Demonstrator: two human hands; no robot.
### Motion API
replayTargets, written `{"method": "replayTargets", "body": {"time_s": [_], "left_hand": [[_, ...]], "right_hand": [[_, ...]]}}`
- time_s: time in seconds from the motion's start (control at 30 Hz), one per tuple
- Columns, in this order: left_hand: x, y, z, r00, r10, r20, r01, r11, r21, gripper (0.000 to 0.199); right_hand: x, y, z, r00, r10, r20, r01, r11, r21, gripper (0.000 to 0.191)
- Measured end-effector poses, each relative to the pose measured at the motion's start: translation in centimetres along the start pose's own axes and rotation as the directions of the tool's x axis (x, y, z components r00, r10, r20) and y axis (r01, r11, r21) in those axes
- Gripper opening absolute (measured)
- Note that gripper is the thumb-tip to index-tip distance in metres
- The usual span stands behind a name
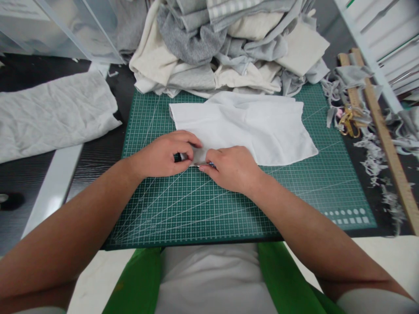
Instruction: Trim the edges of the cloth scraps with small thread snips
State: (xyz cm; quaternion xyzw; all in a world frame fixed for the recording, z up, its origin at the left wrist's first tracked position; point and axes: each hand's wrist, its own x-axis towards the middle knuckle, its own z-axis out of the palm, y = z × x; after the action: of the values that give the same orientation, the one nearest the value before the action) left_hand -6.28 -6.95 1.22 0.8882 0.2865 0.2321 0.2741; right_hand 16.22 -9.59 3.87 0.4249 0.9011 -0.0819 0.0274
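Note:
A piece of white cloth (235,126) lies folded and slightly rumpled on the green cutting mat (196,213). At the cloth's near left edge, my left hand (166,152) pinches the fabric between thumb and fingers. My right hand (231,168) is closed just to the right of it, resting against the same edge. A small metal-tipped tool (212,165) shows between its thumb and fingers, with its tip pointing toward my left hand. Most of that tool is hidden by the fingers, so its exact kind cannot be made out.
Behind the mat rises a large heap of grey and cream cloth (212,52). Another light grey cloth (55,113) lies at left, near clear plastic bins (85,26). On the right are gold-handled scissors (349,122), a wooden ruler (386,135) and fabric scraps (373,157).

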Motion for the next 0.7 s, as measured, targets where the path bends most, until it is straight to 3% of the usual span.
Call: {"method": "replayTargets", "body": {"time_s": [0.7], "left_hand": [[0.13, 0.26, -0.07, 1.0, 0.005, -0.004, -0.005, 1.0, -0.005, 0.009]], "right_hand": [[0.02, -0.49, -0.4, 1.0, -0.015, 0.013, 0.016, 0.997, -0.071, 0.036]]}}
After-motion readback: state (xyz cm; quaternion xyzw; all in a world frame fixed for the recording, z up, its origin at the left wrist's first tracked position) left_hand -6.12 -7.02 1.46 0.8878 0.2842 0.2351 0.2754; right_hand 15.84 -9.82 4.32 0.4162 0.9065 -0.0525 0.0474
